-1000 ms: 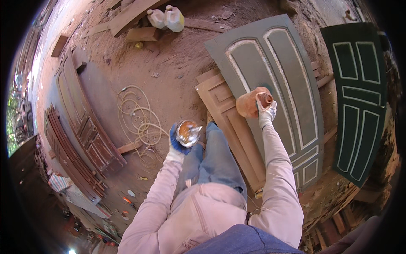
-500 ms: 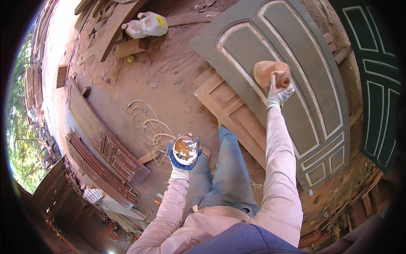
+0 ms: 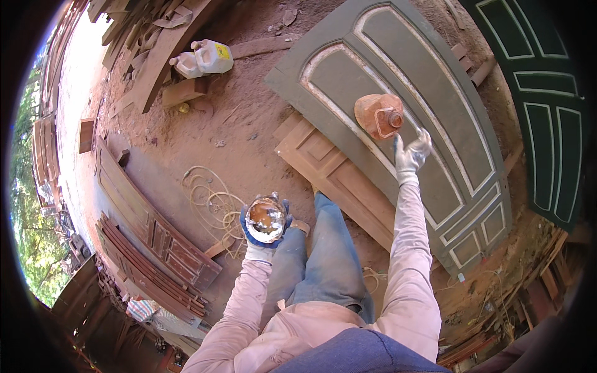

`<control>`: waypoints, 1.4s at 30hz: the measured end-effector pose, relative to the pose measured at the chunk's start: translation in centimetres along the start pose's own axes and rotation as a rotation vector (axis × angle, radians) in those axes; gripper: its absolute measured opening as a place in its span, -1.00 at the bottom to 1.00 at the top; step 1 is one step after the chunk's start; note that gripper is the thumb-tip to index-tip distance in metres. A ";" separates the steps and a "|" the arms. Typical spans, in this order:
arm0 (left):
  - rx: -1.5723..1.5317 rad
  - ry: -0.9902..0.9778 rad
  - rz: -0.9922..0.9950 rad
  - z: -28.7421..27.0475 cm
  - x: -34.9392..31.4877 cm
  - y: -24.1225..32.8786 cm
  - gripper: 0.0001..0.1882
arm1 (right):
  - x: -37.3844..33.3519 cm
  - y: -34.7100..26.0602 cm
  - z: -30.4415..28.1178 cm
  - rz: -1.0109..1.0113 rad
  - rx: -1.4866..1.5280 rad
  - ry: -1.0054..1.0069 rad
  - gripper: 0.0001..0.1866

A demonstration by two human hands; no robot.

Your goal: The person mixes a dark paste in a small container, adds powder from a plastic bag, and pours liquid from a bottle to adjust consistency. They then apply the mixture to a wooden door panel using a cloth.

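My left hand (image 3: 256, 241), in a blue and white glove, is wrapped round a tin (image 3: 266, 219). White paint crusts the tin's rim, and amber liquid shows inside. A reddish-brown plastic jug (image 3: 373, 117) with a handle stands on a grey panelled door (image 3: 429, 124), its mouth uncovered. Just to the near right of this jug, over the door, my right hand (image 3: 413, 154) is open in a pale glove. Its fingers are spread, with nothing in them.
A brown panelled door (image 3: 333, 174) lies partly under the grey one. Beyond its right side is a dark green door (image 3: 535, 81). Coiled hose (image 3: 211, 202) lies on the dirt by my left hand. Whitish jugs (image 3: 211, 57) and planks (image 3: 168, 53) lie far left; stacked boards (image 3: 146, 264) nearer.
My right hand has let go of the brown jug, leaving it on the grey door, and drawn back toward me. My left hand still holds the tin. The view has shifted slightly.
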State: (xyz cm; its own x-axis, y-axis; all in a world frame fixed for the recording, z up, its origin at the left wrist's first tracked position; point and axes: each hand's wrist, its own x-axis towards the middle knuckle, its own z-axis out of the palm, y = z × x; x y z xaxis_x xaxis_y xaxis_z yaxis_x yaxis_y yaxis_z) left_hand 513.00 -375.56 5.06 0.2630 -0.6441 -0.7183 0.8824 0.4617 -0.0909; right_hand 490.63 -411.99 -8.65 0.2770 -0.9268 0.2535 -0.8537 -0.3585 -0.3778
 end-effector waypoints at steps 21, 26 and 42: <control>-0.101 -0.076 0.103 -1.4 -3.1 2.6 -0.30 | 5.0 -2.3 -0.7 -0.268 -0.067 -0.422 -0.54; -0.115 -0.064 0.093 -1.2 -3.4 2.8 -0.42 | 5.8 -2.3 -0.8 -0.384 -0.249 -0.457 -0.59; -0.108 -0.164 0.129 -1.9 -1.5 2.3 -0.28 | 8.1 -1.3 -0.5 -0.621 -0.332 -0.501 -0.56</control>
State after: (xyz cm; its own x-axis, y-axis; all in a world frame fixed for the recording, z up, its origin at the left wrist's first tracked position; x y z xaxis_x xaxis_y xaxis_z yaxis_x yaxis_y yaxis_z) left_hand 513.90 -372.42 4.61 0.4388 -0.6621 -0.6076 0.7926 0.6037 -0.0854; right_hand 493.76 -418.95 -5.67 0.8313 -0.5418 -0.1238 -0.5462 -0.8377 -0.0014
